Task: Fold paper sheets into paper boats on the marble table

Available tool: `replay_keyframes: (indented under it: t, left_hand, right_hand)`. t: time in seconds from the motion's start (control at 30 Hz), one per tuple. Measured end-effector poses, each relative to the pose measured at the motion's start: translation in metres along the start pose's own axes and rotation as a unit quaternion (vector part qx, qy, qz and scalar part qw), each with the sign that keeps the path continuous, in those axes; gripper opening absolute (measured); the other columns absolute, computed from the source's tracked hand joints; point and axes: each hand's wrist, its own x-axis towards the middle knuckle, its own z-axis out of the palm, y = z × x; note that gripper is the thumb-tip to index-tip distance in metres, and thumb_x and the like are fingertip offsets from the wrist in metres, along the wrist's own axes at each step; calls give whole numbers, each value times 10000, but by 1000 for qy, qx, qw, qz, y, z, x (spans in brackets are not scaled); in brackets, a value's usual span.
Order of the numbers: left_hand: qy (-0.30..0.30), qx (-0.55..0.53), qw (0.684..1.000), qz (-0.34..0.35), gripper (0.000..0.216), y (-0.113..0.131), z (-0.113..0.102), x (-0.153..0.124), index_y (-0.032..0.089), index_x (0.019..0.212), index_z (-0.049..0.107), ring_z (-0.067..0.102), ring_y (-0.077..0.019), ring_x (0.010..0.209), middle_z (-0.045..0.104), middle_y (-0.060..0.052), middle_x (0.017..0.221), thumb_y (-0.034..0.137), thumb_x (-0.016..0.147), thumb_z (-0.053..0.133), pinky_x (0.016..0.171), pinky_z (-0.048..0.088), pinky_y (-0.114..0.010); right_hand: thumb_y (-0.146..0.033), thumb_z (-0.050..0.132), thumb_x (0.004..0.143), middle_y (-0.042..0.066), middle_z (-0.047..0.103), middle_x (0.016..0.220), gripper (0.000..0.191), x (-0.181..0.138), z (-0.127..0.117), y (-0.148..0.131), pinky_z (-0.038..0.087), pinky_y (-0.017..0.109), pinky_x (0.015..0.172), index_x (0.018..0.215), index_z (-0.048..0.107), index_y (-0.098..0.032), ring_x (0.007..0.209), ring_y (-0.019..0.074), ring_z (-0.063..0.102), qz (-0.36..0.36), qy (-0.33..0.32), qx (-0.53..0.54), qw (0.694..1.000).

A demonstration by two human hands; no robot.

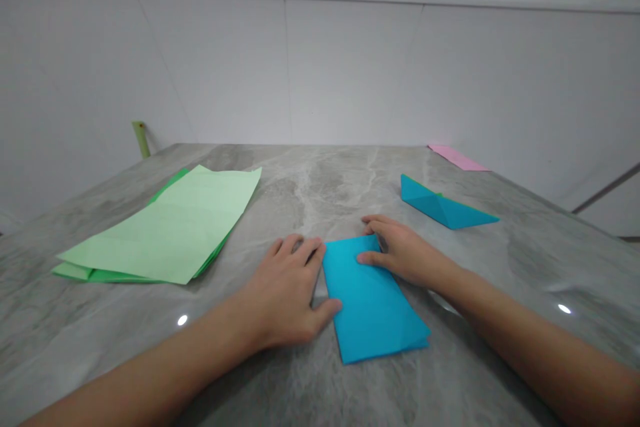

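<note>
A folded sheet of blue paper (373,307) lies on the table in front of me, its layers slightly apart at the lower right corner. My left hand (295,293) rests along the paper's left edge, fingers spread, the thumb tip just over that edge. At the upper right corner, my right hand (395,247) has its thumb on top of the paper and its fingers curled around the far edge, gripping the corner. Beyond the right hand stands a folded blue paper boat (445,205) with a thin green line along its upper edge.
Light green sheets (170,227) are piled over darker green ones on the left. A pink sheet (460,158) lies at the far right edge of the grey marbled table (320,180). Behind is a white wall (330,73), with a green strip (141,140) near the table's back left.
</note>
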Motion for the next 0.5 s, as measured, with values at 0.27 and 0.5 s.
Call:
replay_keyframes:
  t: [0.27, 0.5]
  left_hand:
    - [0, 2, 999, -43, 805, 10, 10, 5, 21, 1455, 403, 241, -472, 1412, 399, -218, 1503, 614, 912, 356, 1107, 273, -616]
    - [-57, -27, 997, -53, 1113, 11, 10, -2, 31, 1535, 205, 90, -478, 1448, 162, -221, 1594, 810, 768, 416, 1137, 193, -632]
  right_hand:
    - [-369, 753, 750, 199, 537, 1391, 315, -2, -2, -2, 419, 485, 1044, 962, 644, -162, 1264, 342, 529, 9, -22, 5, 1000]
    - [-374, 758, 737, 202, 542, 1386, 317, -1, -2, -2, 421, 493, 1043, 952, 648, -168, 1258, 346, 537, 9, -19, 2, 1000]
